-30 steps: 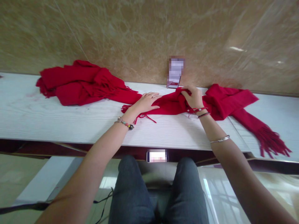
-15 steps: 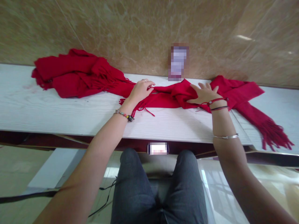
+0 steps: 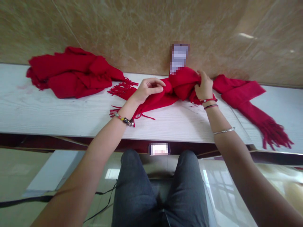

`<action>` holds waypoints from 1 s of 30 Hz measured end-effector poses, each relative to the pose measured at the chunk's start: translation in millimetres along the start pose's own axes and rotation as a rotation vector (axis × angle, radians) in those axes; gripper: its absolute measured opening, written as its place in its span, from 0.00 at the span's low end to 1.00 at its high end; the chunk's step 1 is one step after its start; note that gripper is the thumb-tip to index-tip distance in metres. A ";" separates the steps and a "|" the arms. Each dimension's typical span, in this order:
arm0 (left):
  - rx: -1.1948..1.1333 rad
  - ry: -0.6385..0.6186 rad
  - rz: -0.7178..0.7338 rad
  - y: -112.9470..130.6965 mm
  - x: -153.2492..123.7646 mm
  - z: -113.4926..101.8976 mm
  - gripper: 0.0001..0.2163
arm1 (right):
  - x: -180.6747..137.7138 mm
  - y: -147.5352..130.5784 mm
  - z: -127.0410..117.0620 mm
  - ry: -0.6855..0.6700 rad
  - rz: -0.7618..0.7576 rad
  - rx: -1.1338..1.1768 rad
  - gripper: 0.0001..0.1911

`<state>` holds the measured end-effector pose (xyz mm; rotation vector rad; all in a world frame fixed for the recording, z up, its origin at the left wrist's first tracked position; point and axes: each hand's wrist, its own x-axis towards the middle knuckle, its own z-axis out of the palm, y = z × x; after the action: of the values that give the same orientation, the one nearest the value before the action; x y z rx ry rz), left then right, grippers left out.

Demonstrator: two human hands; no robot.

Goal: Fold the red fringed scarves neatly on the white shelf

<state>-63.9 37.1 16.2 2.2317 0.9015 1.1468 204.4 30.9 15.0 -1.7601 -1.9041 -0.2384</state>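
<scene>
A red fringed scarf lies across the white wooden table, bunched up in the middle and trailing right to a tasselled end at the table's edge. My left hand pinches the scarf's left part, fingers closed on the cloth. My right hand grips the raised bunch of the same scarf near the wall. A second red scarf sits in a heap at the far left, apart from both hands.
A small blurred card or phone leans against the marble wall behind the scarf. Another blurred small object sits at the table's near edge above my knees. A cable runs along the floor at left.
Both hands went from lying flat on the scarf to gripping it. The scarf's middle has been gathered and lifted toward the wall, and its left fringe pulled away from the heap.
</scene>
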 end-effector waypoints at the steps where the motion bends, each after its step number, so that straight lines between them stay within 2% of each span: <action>1: -0.029 -0.052 0.012 4.2 -1.0 3.9 0.09 | -1.2 0.3 1.9 -0.056 -0.049 -0.004 0.34; 4: -0.026 -0.042 0.018 6.0 -0.4 8.8 0.09 | -4.7 2.9 6.6 -0.190 -0.137 -0.049 0.34; 7: 0.113 -0.014 0.022 0.6 -0.6 6.0 0.10 | -5.3 3.1 4.7 -0.158 -0.197 -0.032 0.36; 10: 0.236 -0.129 0.115 1.1 -5.6 4.9 0.13 | -5.9 -5.5 -2.7 -0.144 -0.352 0.064 0.34; 14: 0.274 -0.232 0.205 8.6 -11.4 9.5 0.11 | -10.0 -22.1 -7.3 -0.157 -0.525 0.196 0.24; 18: 0.304 -0.271 0.221 10.4 -10.8 9.9 0.08 | -12.8 -29.7 -3.4 -0.146 -0.575 0.247 0.15; 22: 0.348 -0.323 0.242 9.2 -9.7 8.4 0.09 | -13.9 -33.7 -1.4 -0.128 -0.626 0.268 0.11; 30: 0.354 -0.235 0.227 15.4 -11.5 8.2 0.06 | -15.8 -41.3 0.2 -0.143 -0.686 0.281 0.09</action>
<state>-56.8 17.4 16.0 2.7468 0.8196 0.8390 164.6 11.6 16.2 -0.9205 -2.4524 -0.0776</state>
